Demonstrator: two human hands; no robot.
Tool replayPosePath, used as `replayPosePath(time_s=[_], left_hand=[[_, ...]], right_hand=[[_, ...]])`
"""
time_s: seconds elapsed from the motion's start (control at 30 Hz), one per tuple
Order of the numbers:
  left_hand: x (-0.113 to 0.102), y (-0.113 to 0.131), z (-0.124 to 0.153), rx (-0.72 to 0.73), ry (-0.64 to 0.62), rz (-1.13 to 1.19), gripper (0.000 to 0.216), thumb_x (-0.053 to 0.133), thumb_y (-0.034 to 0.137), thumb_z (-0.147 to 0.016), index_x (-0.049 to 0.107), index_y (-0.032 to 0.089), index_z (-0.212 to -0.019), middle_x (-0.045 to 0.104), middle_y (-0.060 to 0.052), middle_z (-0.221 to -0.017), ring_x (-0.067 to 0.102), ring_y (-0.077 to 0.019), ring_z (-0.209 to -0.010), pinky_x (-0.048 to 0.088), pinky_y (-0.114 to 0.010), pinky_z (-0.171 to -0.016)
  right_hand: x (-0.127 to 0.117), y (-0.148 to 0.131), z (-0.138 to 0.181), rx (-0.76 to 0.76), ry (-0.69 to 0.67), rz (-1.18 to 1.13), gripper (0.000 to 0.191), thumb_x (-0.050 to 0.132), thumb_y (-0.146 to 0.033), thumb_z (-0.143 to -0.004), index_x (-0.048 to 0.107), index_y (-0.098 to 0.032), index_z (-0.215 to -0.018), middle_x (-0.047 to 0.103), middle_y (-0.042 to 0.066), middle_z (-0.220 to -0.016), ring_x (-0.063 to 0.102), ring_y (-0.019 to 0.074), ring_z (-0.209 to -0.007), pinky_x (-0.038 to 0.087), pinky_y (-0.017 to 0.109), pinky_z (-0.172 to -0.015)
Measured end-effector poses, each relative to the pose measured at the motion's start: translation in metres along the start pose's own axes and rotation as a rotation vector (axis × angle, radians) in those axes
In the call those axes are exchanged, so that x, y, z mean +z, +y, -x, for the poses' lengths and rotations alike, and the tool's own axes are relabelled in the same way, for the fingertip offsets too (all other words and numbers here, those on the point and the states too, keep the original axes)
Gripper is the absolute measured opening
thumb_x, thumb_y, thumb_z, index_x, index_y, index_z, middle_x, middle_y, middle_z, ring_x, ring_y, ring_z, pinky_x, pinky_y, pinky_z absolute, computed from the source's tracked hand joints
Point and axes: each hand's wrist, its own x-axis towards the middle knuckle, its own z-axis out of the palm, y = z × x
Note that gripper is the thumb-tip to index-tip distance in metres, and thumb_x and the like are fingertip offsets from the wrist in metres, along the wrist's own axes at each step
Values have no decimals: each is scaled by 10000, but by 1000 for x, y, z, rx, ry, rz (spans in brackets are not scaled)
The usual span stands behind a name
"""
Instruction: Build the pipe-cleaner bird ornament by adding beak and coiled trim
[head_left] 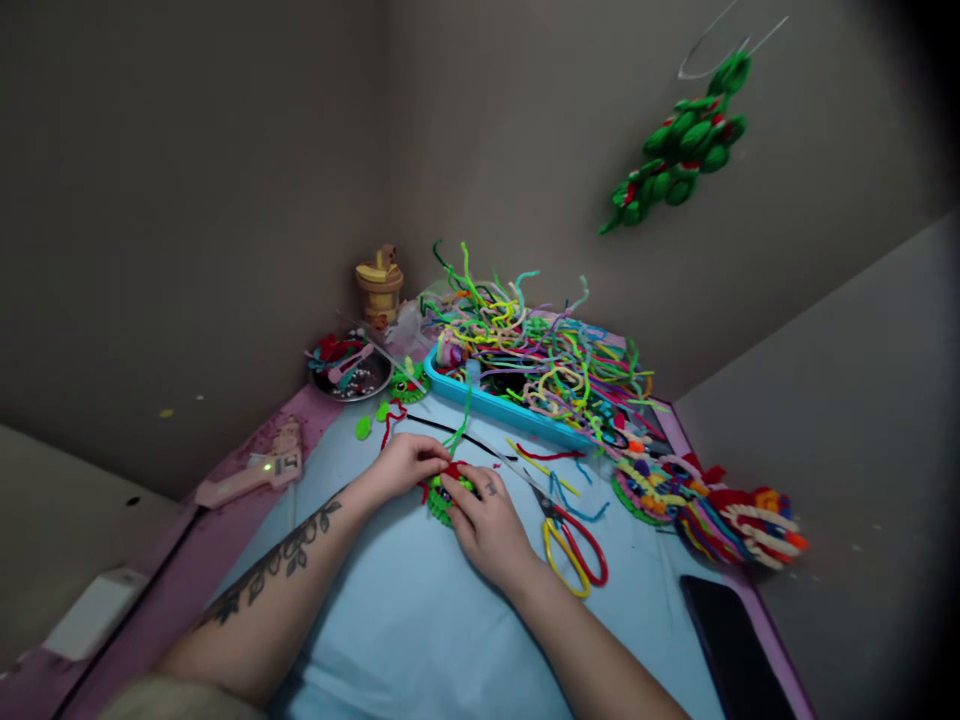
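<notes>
A small green pipe-cleaner figure [439,503] with red on its top sits between my two hands, low over the blue cloth. My right hand [491,525] is closed around its right side, fingers curled over the top. Thumb and fingertips of my left hand [409,466] pinch at its upper left edge, where a bit of red pipe cleaner shows. My fingers hide part of the figure. A long green pipe cleaner [463,415] rises just beyond my fingertips. Past my hands lies a black pipe cleaner [457,432]. Scissors [555,510] with red and yellow handles rest right of my right hand.
A blue tray [499,403] heaped with pipe cleaners [555,350] stands behind. To its left are a metal bowl [319,385] and another green figure [409,385]. A pink glue gun [255,478] lies left; colourful pipe-cleaner pieces [739,525] and a black phone [731,640] lie right.
</notes>
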Motion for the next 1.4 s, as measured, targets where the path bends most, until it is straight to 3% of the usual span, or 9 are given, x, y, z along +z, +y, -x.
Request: replayPosePath(time_s=[0.4, 0.7, 0.9, 1.03, 1.17, 1.4], left_hand=[[3, -1, 2, -50, -8, 56, 181, 632, 281, -742, 658, 127, -833, 677, -28, -704, 609, -134, -640, 468, -222, -596], [-5, 5, 1, -128, 8, 55, 341, 488, 346, -833, 641, 116, -1033, 711, -108, -942, 639, -169, -730, 502, -269, -648], [-7, 9, 3, -44, -59, -162, 269, 491, 333, -845, 674, 142, -893, 699, -63, -854, 626, -182, -790, 482, -274, -715], [-7, 13, 3, -14, -31, -252, 255, 488, 322, -859, 676, 149, -866, 689, -58, -840, 617, -178, -788, 464, -264, -714], [-7, 14, 3, 24, -75, -266, 263, 464, 291, -872, 684, 146, -872, 683, -74, -876, 614, -183, -840, 457, -273, -766], [-7, 18, 3, -6, -103, -201, 260, 499, 328, -851, 671, 134, -844, 659, -61, -812, 592, -173, -763, 454, -265, -696]], right_hand=[[-7, 1, -4, 39, -51, -40, 389, 556, -183, -848, 583, -209, -1235, 537, 130, -1215, 434, 271, -1115, 434, 475, -967], [-9, -1, -4, 62, -60, -41, 399, 550, -180, -850, 571, -216, -1247, 532, 126, -1240, 427, 275, -1132, 441, 480, -968], [-8, 1, -3, 52, -58, -46, 415, 553, -180, -845, 562, -226, -1258, 529, 130, -1240, 428, 282, -1140, 442, 491, -966], [-8, 2, -3, 48, -44, -59, 420, 554, -172, -840, 560, -239, -1255, 534, 127, -1230, 447, 277, -1132, 455, 494, -951], [-9, 1, -4, 48, -46, -67, 421, 553, -167, -841, 559, -237, -1256, 530, 123, -1230, 442, 275, -1136, 445, 493, -966], [-7, 2, -3, 51, -46, -80, 414, 551, -165, -842, 566, -227, -1251, 517, 118, -1242, 426, 272, -1144, 437, 481, -980]])
